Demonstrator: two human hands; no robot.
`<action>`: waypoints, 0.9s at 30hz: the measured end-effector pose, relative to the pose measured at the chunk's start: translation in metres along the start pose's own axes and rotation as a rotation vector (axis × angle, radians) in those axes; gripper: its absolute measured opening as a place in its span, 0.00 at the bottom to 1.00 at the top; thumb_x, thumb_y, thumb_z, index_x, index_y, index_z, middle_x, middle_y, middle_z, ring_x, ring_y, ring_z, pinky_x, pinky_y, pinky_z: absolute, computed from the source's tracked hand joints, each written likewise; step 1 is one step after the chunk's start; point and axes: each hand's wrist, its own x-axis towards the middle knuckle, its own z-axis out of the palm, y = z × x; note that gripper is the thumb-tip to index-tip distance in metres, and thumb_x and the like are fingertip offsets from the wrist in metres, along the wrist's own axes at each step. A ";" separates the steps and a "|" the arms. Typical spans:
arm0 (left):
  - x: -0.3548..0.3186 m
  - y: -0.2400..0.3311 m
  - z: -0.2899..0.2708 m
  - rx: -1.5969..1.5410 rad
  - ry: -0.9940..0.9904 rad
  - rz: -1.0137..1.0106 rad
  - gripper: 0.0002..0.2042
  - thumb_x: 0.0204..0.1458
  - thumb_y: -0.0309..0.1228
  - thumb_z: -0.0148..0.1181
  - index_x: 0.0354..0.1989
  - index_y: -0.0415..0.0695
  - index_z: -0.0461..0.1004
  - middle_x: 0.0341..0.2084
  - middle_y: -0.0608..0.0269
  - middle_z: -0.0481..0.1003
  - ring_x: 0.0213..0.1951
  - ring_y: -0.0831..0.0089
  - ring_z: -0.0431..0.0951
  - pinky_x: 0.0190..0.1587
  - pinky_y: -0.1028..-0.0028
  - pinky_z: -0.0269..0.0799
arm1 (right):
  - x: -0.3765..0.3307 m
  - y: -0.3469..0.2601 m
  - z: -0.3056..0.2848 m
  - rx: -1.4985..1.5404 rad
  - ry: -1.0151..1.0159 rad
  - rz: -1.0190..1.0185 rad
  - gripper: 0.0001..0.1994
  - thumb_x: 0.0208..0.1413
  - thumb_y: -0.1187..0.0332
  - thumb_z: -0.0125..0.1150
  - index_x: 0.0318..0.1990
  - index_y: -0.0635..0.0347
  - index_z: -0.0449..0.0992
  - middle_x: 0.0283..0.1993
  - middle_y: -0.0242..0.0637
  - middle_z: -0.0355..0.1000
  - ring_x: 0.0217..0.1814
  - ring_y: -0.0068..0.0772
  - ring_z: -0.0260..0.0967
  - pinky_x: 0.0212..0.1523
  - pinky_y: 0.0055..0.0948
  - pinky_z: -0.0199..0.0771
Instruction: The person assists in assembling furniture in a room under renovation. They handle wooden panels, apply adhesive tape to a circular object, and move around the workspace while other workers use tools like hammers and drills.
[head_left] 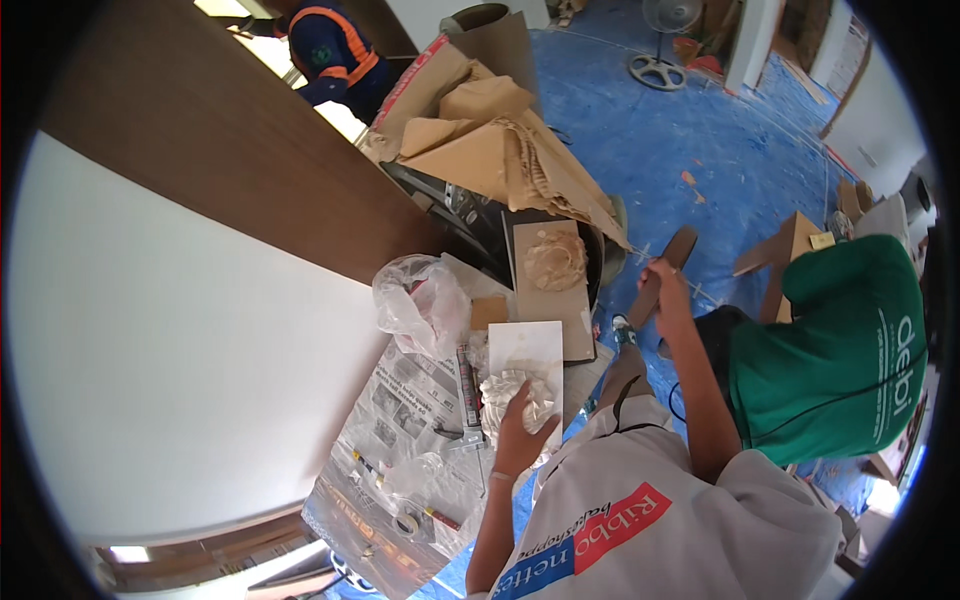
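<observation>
My right hand (664,290) is closed around a narrow brown wooden strip (679,250), whose far end points away from me over the blue floor. My left hand (522,436) has its fingers spread at a cream, ruffled round ornament (512,392); whether it presses on it I cannot tell. That ornament rests on a white board (527,341). Beyond it, a similar tan ruffled round ornament (555,262) lies on a beige panel (577,325). Just left of the white board is a caulking gun (467,388) with a dark tube.
Printed plastic sheeting (400,405) carries a tape roll (407,523), small tubes and a clear plastic bag (425,300). Folded brown cardboard (500,160) leans beyond. A person in green (835,350) bends close on my right; another in an orange-striped vest (335,50) is far left. A fan (660,60) stands far off.
</observation>
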 end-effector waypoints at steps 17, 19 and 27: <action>0.040 -0.015 0.042 -0.099 0.175 -0.457 0.27 0.53 0.36 0.65 0.60 0.42 0.66 0.45 0.51 0.77 0.45 0.67 0.79 0.47 0.69 0.74 | 0.200 -0.007 0.026 0.047 0.152 0.287 0.23 0.54 0.44 0.62 0.30 0.57 0.69 0.20 0.31 0.64 0.19 0.27 0.64 0.23 0.28 0.67; 0.078 0.006 0.056 -0.061 0.115 -0.437 0.25 0.54 0.34 0.64 0.60 0.42 0.66 0.45 0.53 0.77 0.45 0.67 0.79 0.47 0.70 0.74 | 0.229 -0.009 0.018 0.004 0.172 0.292 0.23 0.55 0.44 0.61 0.31 0.57 0.69 0.20 0.31 0.65 0.19 0.27 0.65 0.23 0.28 0.68; 0.173 -0.007 0.113 -0.033 -0.204 -0.417 0.17 0.59 0.38 0.56 0.54 0.42 0.72 0.48 0.50 0.76 0.48 0.63 0.78 0.50 0.68 0.73 | 0.328 -0.023 -0.021 0.054 0.276 0.353 0.22 0.54 0.45 0.62 0.31 0.56 0.70 0.20 0.31 0.65 0.20 0.27 0.64 0.24 0.29 0.67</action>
